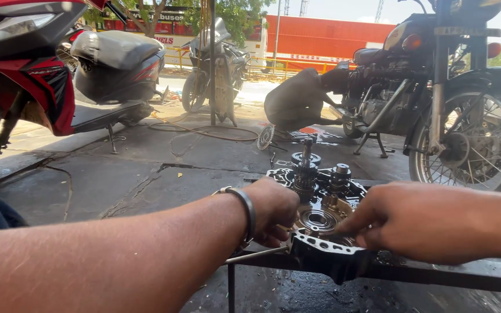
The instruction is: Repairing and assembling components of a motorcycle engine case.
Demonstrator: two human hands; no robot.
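Note:
A dark metal engine case half [326, 255] lies flat on a metal stand [436, 273] in front of me. Two gear clusters on shafts [306, 165] stand upright at its far side, and a round bearing seat [319, 220] shows in the middle. My left hand [273, 210], with a metal bangle on the wrist, rests curled on the case's left edge; what its fingers hold is hidden. My right hand [418, 220] reaches in from the right, fingertips pressing on the case next to the bearing seat.
A red scooter [42, 87] stands at the left and a black motorcycle [453, 98] at the right on the concrete floor. A crouching person [300, 98] works beside that motorcycle. Another scooter [215, 64] and a hose [204, 132] lie further back.

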